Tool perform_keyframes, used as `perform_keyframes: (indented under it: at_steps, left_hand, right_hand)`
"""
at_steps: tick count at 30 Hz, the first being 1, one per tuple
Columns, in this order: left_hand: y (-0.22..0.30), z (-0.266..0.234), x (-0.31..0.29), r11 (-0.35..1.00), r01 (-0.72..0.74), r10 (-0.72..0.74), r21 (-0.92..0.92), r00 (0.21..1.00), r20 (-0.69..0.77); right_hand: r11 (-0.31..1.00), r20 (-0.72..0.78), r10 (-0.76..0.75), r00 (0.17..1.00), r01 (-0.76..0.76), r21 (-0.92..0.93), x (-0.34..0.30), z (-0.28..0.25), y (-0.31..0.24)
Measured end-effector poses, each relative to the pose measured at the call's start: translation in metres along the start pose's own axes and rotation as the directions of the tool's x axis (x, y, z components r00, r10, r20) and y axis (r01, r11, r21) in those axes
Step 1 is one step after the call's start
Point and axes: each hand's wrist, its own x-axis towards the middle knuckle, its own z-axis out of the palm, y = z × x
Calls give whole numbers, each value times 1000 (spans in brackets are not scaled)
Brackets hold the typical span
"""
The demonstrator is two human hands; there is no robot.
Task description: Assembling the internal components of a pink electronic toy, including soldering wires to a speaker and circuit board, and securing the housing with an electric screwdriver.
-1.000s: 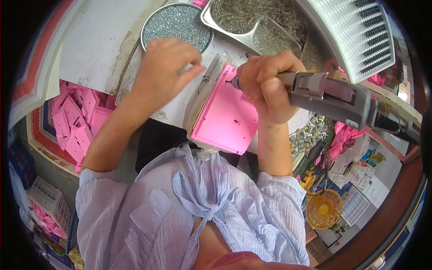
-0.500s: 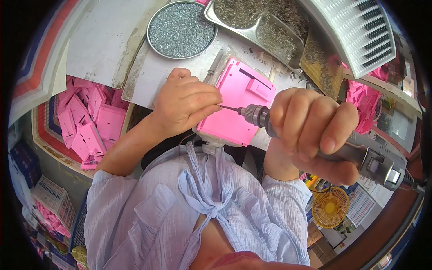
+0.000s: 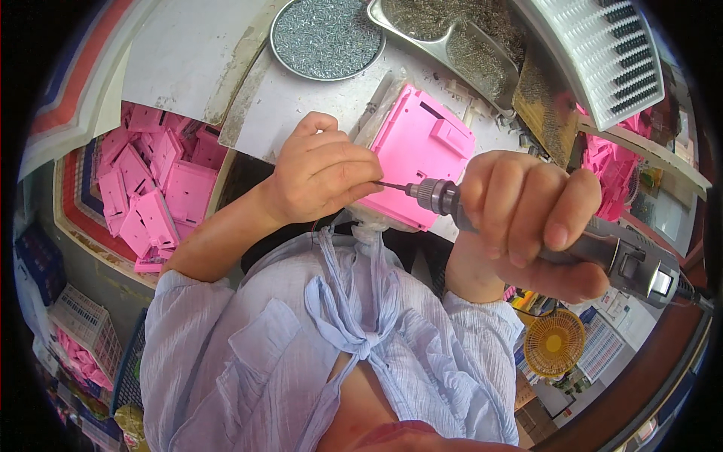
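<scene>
My right hand (image 3: pixel 531 215) is wrapped round a grey electric screwdriver (image 3: pixel 640 264), its cable trailing off at the right. The thin bit (image 3: pixel 394 185) points left and meets the fingertips of my left hand (image 3: pixel 325 169). Those fingers are pinched together at the bit's tip; whatever they hold is too small or hidden to make out. Under and behind both hands lies a flat pink plastic casing (image 3: pixel 429 143) with a long slot and a raised block, resting on a clear-wrapped support (image 3: pixel 373 222).
A round metal dish (image 3: pixel 327 38) of silvery screws and a divided metal tray (image 3: pixel 486 56) of small metal parts stand at the back. Pink casings fill a box (image 3: pixel 162 181) at left. A white bristled piece (image 3: pixel 602 56) hangs upper right; a yellow basket (image 3: pixel 553 343) sits lower right.
The dish, tray and pink casing appear shifted slightly right and upward in the view. My left hand also appears farther right; both hands keep the same grip, with the bit still at the left fingertips.
</scene>
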Motion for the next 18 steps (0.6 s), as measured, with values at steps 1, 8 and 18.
perform_keyframes:
  at_steps: [1, 8, 18]
  left_hand:
    - [2, 0, -1, 1000, -1, 1, -8, 1000, -19]
    - [5, 3, 0, 998, -21, 17, -60, 997, -73]
    - [7, -1, 1, 999, -39, 39, 0, 999, -8]
  right_hand:
    - [1000, -1, -6, 1000, 6, 8, 0, 1, 0]
    - [999, -1, -31, 1000, 31, -34, -5, 8, -7]
    - [995, -32, 40, 999, -42, -86, -9, 16, -11]
